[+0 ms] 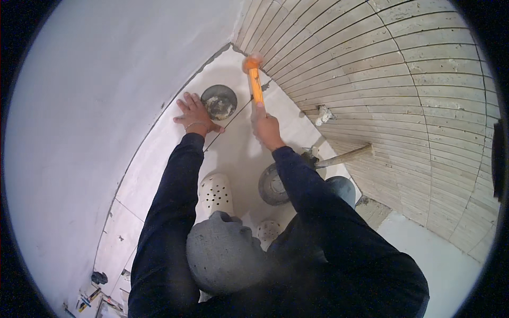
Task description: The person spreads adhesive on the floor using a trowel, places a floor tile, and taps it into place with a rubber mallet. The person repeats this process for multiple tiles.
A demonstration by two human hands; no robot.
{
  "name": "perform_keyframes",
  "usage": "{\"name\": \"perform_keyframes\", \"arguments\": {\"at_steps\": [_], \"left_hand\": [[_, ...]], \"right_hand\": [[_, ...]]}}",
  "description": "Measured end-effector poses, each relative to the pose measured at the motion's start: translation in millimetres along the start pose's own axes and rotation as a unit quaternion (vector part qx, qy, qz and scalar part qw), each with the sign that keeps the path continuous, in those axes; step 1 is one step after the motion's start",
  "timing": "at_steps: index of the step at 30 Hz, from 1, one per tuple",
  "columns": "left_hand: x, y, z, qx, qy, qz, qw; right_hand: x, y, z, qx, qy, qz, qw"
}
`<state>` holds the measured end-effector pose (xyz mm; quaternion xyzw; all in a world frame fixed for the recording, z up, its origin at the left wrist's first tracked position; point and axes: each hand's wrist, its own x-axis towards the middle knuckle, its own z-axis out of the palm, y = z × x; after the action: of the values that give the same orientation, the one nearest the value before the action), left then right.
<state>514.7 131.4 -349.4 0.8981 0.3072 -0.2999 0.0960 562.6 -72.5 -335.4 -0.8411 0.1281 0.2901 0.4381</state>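
My right hand [268, 130] is closed round the orange handle of a mallet [256, 87]. The mallet's orange head is smeared by motion, close to the foot of the ribbed wall near the corner. My left hand [195, 114] lies flat with fingers spread on a pale floor tile [233, 138]. Beside its fingers is a dark round shape [219, 102] with light lumps inside; whether it is a bowl or a hole, I cannot tell. A dark joint between tiles runs between my two hands.
A dark round bucket-like container [273, 184] stands under my right forearm, with a wooden handle [344, 156] leaning by it toward the ribbed tiled wall [382, 85]. A smooth white wall [90, 116] rises at left. My white perforated clogs [216, 193] are below. Small tools [87, 299] lie lower left.
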Motion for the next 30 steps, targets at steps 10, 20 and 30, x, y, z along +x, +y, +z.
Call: {"name": "perform_keyframes", "arguments": {"at_steps": [10,20,30], "left_hand": [[-6,-5,-8,0.002,-0.009,-0.015,1.000],[0,-11,6,-0.006,0.015,-0.010,1.000],[-4,-1,-5,-0.011,0.014,-0.006,1.000]], "right_hand": [[-13,4,-24,-0.006,-0.009,0.020,1.000],[-25,13,-21,0.020,-0.005,-0.020,1.000],[-17,37,-16,0.006,0.011,0.003,1.000]]}}
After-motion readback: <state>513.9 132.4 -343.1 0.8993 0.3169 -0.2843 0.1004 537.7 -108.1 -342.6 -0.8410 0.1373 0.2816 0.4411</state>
